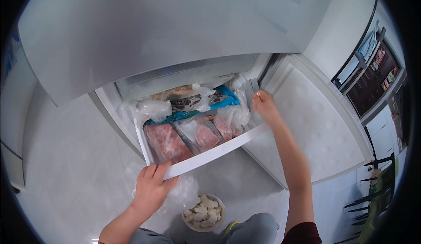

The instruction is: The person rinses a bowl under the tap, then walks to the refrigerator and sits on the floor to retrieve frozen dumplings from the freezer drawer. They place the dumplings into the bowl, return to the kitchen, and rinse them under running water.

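Note:
A white freezer drawer (210,155) is pulled out in front of me. My left hand (153,186) grips the left end of its front rim, fingers over the top. At the drawer's right side, my right hand (264,105) pinches a clear plastic bag (252,110); what the bag holds, if anything, is not plain. Inside the drawer lie a flat pack of pink frozen meat (166,142) at the left and more bagged meat (207,137) at the middle and right. Behind them are a blue plastic bag (227,102) and crumpled clear bags (154,109).
The open freezer door (315,119) stands to the right. Overhead juts the refrigerator's upper door (158,30). On the floor by my knees is a bowl (224,211) of whitish pieces, possibly dumplings (205,212). A crumpled clear bag (184,191) hangs or lies beside it.

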A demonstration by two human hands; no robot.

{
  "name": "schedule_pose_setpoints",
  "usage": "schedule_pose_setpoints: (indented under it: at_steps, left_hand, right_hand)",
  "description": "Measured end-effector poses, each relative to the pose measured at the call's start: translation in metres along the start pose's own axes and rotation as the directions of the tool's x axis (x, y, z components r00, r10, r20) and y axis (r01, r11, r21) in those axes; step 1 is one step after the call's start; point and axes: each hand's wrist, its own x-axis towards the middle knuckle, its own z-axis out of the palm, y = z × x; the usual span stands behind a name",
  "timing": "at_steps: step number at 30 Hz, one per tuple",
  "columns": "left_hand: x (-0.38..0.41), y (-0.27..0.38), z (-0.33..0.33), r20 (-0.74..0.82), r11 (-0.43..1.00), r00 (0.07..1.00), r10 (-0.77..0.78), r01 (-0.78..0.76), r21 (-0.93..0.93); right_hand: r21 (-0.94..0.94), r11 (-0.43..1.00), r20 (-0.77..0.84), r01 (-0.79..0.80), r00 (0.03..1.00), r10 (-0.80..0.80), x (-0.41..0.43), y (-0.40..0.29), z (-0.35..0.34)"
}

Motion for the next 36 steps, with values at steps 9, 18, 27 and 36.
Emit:
schedule_pose_setpoints:
  at_steps: [9,18,27,36]
  left_hand:
    - [0.002,0.004,0.003,0.026,0.999,1.0,-0.001,-0.001,0.047]
    - [0.007,0.006,0.007,0.067,0.997,0.998,0.002,-0.007,0.074]
    - [0.006,0.008,0.007,0.068,0.996,0.998,-0.012,0.006,0.087]
    - [0.006,0.006,0.007,-0.007,0.998,1.0,0.008,-0.008,0.062]
  right_hand:
    - [-0.459,0.802,0.328,0.382,0.912,-0.247,-0.089,-0.111,0.097]
    - [-0.453,0.843,0.25,0.29,0.949,-0.192,-0.097,-0.12,0.108]
    - [-0.395,0.888,0.251,0.236,0.957,-0.142,-0.096,-0.118,0.106]
    - [-0.303,0.923,-0.225,0.236,0.924,-0.31,-0.039,-0.063,0.014]
